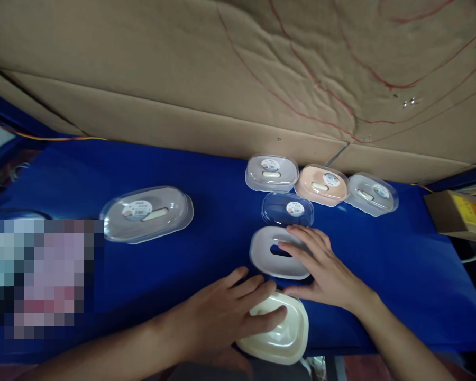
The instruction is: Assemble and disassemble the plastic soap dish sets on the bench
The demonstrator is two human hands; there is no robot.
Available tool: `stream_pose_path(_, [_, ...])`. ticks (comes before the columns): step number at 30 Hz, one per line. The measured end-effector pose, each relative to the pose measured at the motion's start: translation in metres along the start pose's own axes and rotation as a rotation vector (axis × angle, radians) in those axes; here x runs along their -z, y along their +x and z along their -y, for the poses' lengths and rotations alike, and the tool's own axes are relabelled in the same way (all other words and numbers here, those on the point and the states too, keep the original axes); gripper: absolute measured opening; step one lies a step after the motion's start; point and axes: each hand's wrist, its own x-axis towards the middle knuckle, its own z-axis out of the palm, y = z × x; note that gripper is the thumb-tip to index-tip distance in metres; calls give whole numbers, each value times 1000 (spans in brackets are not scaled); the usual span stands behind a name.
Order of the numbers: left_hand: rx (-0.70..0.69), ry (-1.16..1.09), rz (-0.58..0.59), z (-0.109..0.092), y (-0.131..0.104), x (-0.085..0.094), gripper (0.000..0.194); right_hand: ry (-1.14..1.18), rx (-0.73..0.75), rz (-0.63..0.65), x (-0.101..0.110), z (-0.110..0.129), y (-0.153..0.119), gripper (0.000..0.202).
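My left hand [230,312] is over a cream oval plastic tray [289,338] at the table's front edge. Its fingers are spread, the index across the tray's top, the thumb low beside it. My right hand [321,264] reaches over a pale grey oval plastic piece [262,259] with a slot in its middle. Its fingers are apart, two tips over that piece and the thumb between it and the cream tray; firm contact is unclear. Just behind lies a clear oval lid [277,206] with a round label.
Behind stand a grey lidded box [257,180], a peach one [307,185] and another grey one [360,203]. A larger-looking grey lidded box [119,222] sits left on the blue table [214,222]. Cardboard [162,69] walls the back; a carton [448,211] is at right.
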Motion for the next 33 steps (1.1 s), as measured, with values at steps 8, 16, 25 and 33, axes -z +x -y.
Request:
stream_pose_path(8, [-62,1,-49,4,-1,-3,103,-5,-66,-131,3,-14,-5,68])
stream_pose_path(16, [-41,-39,5,-3,2,-1,96,14,-120,-130,3,-28,-7,60])
stream_pose_path(25, [-20,26,-28,-2,5,9,80,-34,-80,16,5,2,-3,79])
stream_pose_path(33, [115,37,-116,24,3,13,83,94,-117,-204,36,-7,-17,83])
